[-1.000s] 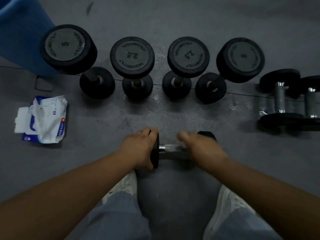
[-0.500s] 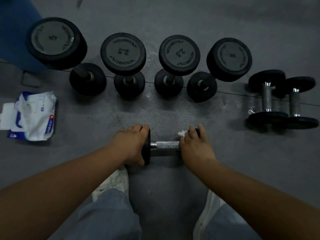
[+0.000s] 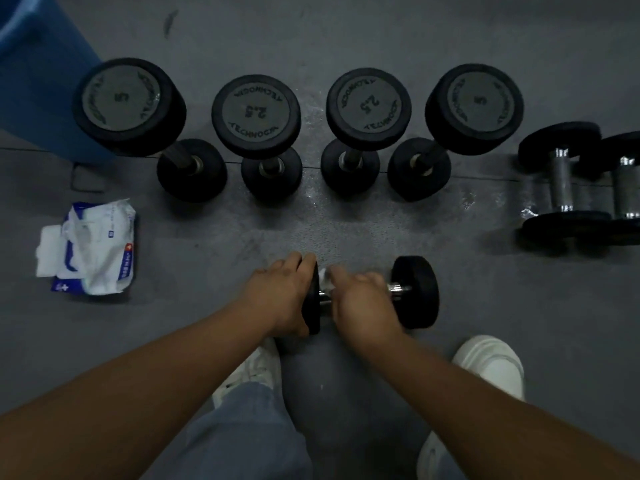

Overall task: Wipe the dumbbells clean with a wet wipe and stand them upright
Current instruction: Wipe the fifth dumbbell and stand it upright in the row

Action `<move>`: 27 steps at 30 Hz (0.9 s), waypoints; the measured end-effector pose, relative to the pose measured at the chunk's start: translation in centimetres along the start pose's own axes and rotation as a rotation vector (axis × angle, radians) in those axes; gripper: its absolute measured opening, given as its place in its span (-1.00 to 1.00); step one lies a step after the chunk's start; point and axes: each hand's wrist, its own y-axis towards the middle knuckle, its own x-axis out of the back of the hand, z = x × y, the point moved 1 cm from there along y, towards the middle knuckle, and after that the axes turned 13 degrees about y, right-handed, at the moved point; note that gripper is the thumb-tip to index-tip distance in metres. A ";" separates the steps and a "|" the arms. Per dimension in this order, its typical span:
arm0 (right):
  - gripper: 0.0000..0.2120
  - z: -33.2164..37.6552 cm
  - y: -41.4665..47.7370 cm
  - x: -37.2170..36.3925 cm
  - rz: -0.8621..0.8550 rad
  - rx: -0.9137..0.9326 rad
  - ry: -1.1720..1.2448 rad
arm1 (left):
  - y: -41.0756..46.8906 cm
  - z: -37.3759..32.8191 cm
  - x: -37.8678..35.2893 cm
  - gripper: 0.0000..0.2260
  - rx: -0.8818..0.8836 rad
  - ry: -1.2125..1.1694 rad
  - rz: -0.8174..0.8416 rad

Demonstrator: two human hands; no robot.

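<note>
Dumbbell lying flat: left hand grips one end plate; right hand clasps wet wipe around handle.

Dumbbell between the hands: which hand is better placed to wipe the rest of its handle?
The right hand, probably: it holds the wet wipe on the handle, while the left hand grips the dumbbell by its left head, steadying it.

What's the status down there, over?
Left hand grips end of small black chrome-handled dumbbell. Right hand presses white wet wipe on handle. Dumbbell lying flat, unobstructed.
</note>
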 end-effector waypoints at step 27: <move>-0.62 1.3 -0.3 -0.6 -0.035 -0.131 0.128 | 0.6 0.4 0.6 0.01 -0.030 0.017 0.015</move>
